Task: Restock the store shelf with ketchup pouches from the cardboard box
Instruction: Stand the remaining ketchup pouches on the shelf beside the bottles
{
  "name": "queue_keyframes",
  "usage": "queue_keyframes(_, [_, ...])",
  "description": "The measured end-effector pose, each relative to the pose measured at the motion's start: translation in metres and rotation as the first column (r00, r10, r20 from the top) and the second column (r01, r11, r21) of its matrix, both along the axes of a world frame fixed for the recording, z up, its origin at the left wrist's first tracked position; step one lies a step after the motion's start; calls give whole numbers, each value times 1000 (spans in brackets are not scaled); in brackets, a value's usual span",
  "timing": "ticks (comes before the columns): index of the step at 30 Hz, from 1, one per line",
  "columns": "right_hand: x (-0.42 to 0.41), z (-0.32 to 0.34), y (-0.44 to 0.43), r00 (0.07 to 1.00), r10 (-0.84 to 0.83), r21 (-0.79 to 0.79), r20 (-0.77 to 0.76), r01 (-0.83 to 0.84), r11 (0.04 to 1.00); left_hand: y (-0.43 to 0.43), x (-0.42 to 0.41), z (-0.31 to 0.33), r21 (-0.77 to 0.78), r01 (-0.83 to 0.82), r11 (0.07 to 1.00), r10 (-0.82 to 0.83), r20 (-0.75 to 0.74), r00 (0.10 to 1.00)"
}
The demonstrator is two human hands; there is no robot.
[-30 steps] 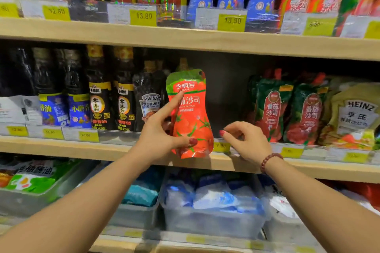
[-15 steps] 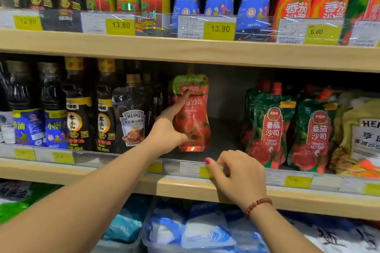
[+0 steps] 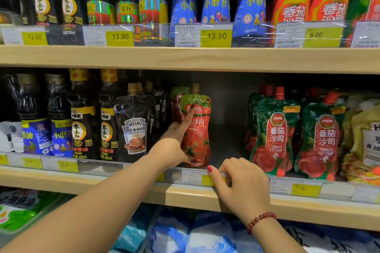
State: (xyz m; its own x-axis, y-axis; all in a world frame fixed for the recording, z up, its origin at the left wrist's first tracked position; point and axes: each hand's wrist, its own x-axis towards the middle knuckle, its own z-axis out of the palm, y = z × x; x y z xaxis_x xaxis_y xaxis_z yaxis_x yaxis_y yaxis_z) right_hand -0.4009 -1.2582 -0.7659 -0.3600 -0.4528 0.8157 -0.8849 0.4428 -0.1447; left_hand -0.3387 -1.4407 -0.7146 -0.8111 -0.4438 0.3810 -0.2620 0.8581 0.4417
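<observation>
Forearms cut off by the lower frame edge, elbows out of view. Blue-and-white bags on the lowest level, blurred, print unreadable. Right hand, bead bracelet at the wrist, at the front of the middle shelf: fingers curled over the top of the price rail, thumb laid on its face, rail pinched; label beneath partly hidden. Left hand on the ketchup pouch: index finger straight up the front, thumb across the lower part, remaining fingers tucked round the left edge and mostly hidden; pouch gripped. Pouch upright on the middle shelf, just behind the rail, near a dark Heinz pouch on the left; gap on the right, then green ketchup pouches. Second red pouch directly behind, largely covered. Top-shelf bottles cropped at the necks.
</observation>
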Motion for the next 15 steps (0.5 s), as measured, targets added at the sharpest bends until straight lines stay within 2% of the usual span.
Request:
queue_keyframes(8, [2, -2, 0, 1000, -11, -10, -6, 11, 1000, -6, -29, 1, -65, -22, 998, 23, 29, 999])
queue_keyframes(15, [-5, -6, -5, 998, 1, -50, -64, -5, 999, -29, -64, -3, -48, 107, 993, -107, 6, 994])
